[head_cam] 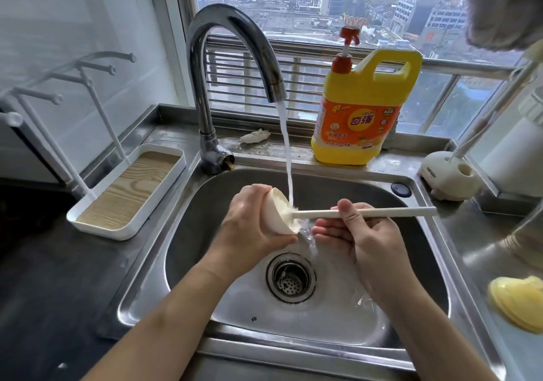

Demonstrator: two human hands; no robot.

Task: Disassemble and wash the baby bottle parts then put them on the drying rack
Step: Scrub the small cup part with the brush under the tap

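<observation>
Over the sink (426, 233), under the running tap (235, 57), the left hand (249, 233) wraps closed around a small white cap (279, 216), fingers curled behind its dome and thumb along the lower rim, mouth turned to the right. The right hand (361, 233) pinches the brush (352, 212) partway along the handle, thumb on top, fingers loosely curled beneath; the handle runs out level to the right. The bristle head sits inside the cap's mouth, and the stream lands right where brush meets rim, spilling down toward the drain (291, 278).

Good placement, that: water goes in with the bristles. To do it well, the brush wants twisting as well as pushing, so the bristles sweep the whole inner wall; the cap could be turned a little in the left hand to bring each part of the rim under the stream. The grip on a wet, smooth dome looks like the weak point, and a slip would drop it at the drain.

The rack (123, 198) stands empty on the counter just left of the sink, pegs up, within easy reach. The soap (364, 110) waits on the ledge behind. By the look of things, washing is only under way, nothing racked yet
</observation>
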